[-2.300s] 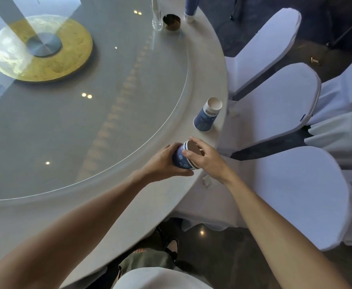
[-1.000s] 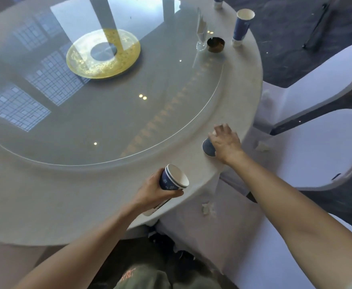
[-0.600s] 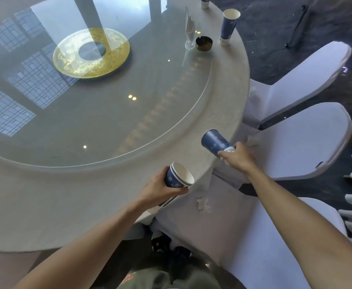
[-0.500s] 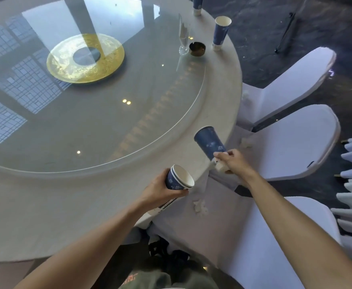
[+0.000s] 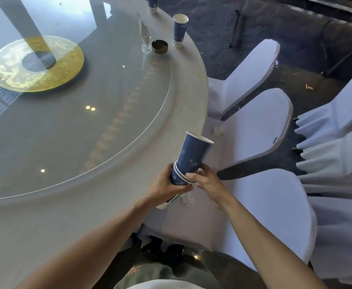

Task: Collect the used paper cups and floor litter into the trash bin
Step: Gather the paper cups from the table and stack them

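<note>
Now left hand (image 5: 166, 187) grip closed round cup stack (image 5: 188, 163), right hand (image 5: 207, 182) pinching it, past table (image 5: 191, 84) edge

We've got both bare forearms stretched forward and angled in toward each other. Our left hand (image 5: 164, 188) is wrapped around the nested stack of dark blue paper cups (image 5: 188, 161), thumb curled across the front. Our right hand (image 5: 205, 181) meets it from the other side, fingertips pressed against the stack's white rims.
</note>
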### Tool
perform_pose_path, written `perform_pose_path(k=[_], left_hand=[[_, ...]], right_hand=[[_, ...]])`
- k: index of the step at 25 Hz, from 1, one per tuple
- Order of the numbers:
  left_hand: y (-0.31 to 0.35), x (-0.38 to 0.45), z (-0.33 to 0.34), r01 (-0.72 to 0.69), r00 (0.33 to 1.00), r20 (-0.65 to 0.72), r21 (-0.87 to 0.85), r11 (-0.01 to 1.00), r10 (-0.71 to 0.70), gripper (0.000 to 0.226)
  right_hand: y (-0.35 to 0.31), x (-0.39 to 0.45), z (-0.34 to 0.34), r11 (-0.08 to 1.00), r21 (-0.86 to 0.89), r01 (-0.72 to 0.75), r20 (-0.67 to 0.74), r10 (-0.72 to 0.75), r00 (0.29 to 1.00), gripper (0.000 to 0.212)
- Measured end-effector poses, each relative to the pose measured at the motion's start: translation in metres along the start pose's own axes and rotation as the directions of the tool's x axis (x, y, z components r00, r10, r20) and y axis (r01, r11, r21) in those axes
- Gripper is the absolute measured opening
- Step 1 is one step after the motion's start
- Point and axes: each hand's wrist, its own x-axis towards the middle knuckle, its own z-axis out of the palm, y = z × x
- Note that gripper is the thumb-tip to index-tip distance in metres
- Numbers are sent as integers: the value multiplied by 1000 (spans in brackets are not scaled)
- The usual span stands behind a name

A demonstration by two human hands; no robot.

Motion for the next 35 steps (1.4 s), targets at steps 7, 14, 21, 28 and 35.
perform_pose_path(k=[7,14,21,28,35], left_hand=[[-16,-5,8,-34,994,101,-21,999,36,80],[-31,-10,23,49,995,88,-84,995,-42,74],[-82,-29,54,251,966,85,-89,964,-244,75],[-173,-4,100,423,896,152,-5,906,-417,79],[-216,32,123,477,876,65,42,878,-478,88]], right_hand=[[12,-12,-14,1000,-3,22,-240,-22,970,108],[34,6,-3,915,-404,-14,-17,8,1000,50],[113,57,-18,872,-467,-146,-133,94,987,55],[269,171,-27,348,-928,-130,-2,346,938,94],[377,212,-12,157,-987,21,73,338,938,95]])
